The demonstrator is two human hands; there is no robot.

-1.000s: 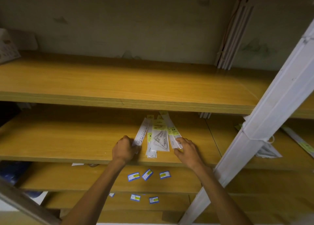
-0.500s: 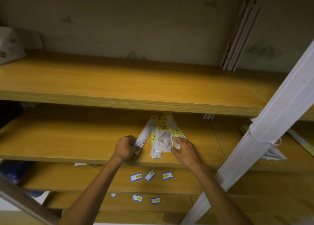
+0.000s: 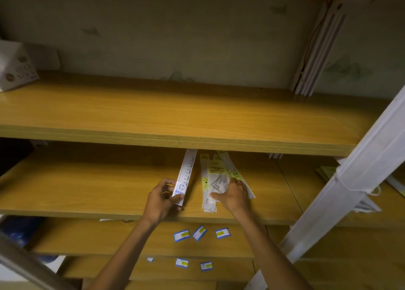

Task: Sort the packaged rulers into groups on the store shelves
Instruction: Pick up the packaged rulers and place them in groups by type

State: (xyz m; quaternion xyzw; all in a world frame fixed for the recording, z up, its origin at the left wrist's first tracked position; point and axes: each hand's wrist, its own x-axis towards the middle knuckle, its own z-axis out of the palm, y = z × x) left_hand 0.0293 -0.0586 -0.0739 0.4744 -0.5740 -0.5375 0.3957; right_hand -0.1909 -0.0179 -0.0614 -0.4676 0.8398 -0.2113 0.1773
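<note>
Wooden shelves (image 3: 109,180) in tiers carry a pile of packaged rulers (image 3: 213,180) on the middle board, a white box (image 3: 15,66) on the upper, and blue-edged labels (image 3: 199,232) below.

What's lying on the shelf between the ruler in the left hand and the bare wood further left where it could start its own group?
Nothing visible. The left hand grips the single packaged ruler, and the middle shelf to its left is bare wood. The pile of packaged rulers lies on the other side, under the right hand.
</note>
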